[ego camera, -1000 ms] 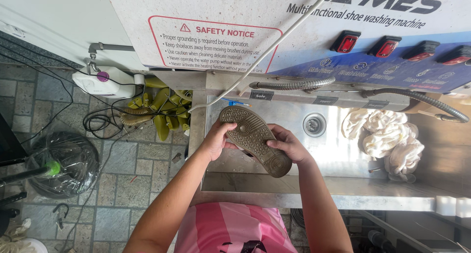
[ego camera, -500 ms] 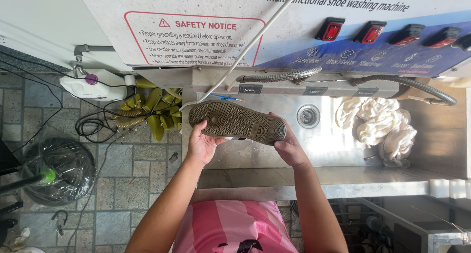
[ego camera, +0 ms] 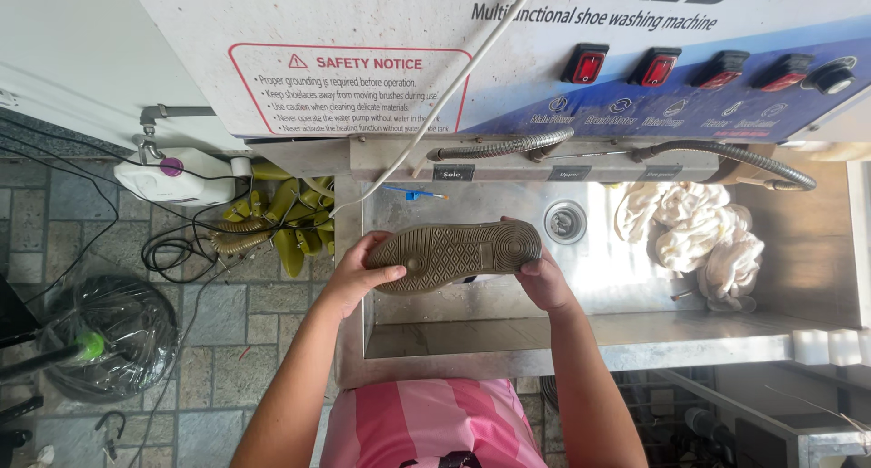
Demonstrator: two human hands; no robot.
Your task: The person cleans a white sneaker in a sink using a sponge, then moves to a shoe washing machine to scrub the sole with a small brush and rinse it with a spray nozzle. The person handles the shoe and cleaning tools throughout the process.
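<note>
Hands (ego camera: 358, 273) hold shoe (ego camera: 454, 255) over steel sink (ego camera: 581, 332) beside stone-tiled floor (ego camera: 245, 327).

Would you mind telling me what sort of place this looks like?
Probably a shoe-cleaning workshop: a steel sink under a washing machine's switch panel, with both hands holding a shoe sole-up over it.

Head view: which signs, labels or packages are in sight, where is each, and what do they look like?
Notice sign: machine front, upper left; white rectangle, red rounded border.
Control strip: machine front, right; blue band with white icons.
Small tags: above the sink; dark rectangles.
Jug: left; white, purple cap.
</note>
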